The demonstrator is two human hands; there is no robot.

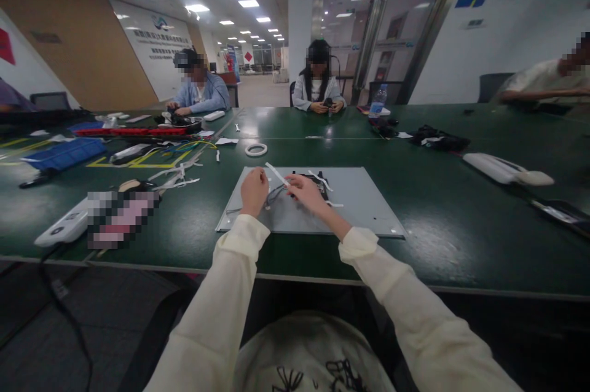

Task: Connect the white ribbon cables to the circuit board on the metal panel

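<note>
A grey panel (364, 211) lies on the green table in front of me. My right hand (305, 190) pinches a short white strip (276, 173), which points up and to the left toward my other hand. My left hand (255, 192) is closed above the panel's left part; what its fingers hold, if anything, is hidden. Behind my right hand sits a black device (318, 182) with white strips (335, 204) on it. A grey cable (275, 195) runs between my hands across the panel.
A white tape roll (256, 149) lies beyond the panel. Loose white strips (177, 178), a blue tray (67, 152) and a white device (74, 220) are at left. Another white device (504, 169) lies right. Several people sit around the table.
</note>
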